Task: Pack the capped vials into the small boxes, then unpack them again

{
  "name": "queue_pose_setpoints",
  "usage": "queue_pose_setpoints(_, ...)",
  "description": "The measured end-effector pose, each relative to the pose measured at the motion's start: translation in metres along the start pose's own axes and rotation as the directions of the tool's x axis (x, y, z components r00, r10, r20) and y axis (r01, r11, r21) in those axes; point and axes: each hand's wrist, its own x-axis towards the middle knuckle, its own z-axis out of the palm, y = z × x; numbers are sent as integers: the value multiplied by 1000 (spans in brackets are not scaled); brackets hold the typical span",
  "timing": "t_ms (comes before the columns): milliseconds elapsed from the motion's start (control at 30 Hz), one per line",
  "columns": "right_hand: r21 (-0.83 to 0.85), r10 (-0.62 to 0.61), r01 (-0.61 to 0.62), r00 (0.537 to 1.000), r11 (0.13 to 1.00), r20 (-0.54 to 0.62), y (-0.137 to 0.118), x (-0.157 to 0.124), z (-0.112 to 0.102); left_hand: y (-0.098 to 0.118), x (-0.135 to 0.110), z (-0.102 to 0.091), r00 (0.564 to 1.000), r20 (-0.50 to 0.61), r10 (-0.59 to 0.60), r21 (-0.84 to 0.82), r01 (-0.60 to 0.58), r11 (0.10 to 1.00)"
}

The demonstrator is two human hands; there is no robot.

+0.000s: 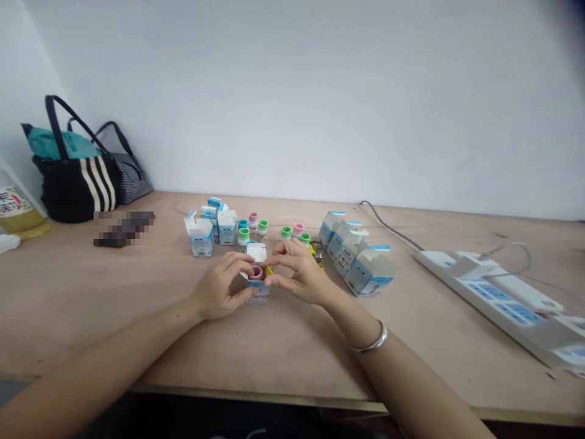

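Note:
A small blue-and-white carton (258, 294) stands on the table in front of me with its top flaps up. A pink ring-shaped cap (256, 272) shows in its opening; whatever is under the cap is hidden. My left hand (223, 286) grips the carton's left side, thumb low and fingertips by the pink cap. From the right, my right hand (299, 271) pinches a small yellow piece (269, 270) at the carton's opening, mostly covered by the fingers. Just behind stand small bottles with green caps (244, 233), pink caps (298, 228) and a blue cap (242, 224).
Open cartons stand at the left (201, 239) and in a row at the right (369, 273). Yellow and metallic items (317, 256) lie behind my right hand. A power strip (493, 305) with cables, a black bag (77, 183), an oil bottle (18, 207) and a blurred dark object (123, 230) sit farther out.

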Motion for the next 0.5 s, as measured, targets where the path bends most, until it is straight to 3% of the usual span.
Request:
queue_pose_setpoints(233,4,91,-91,995,996,-52,4,10,8,1,0,0,1000,27,-7,-18,8,1000)
queue_pose_setpoints(367,78,178,-168,973,983,-147,-2,8,8,0,0,0,999,41,-14,-25,15,1000)
queue_pose_setpoints(500,195,267,-235,950,952,-160,-4,3,6,-6,-5,4,999,-38,-29,-34,28,999)
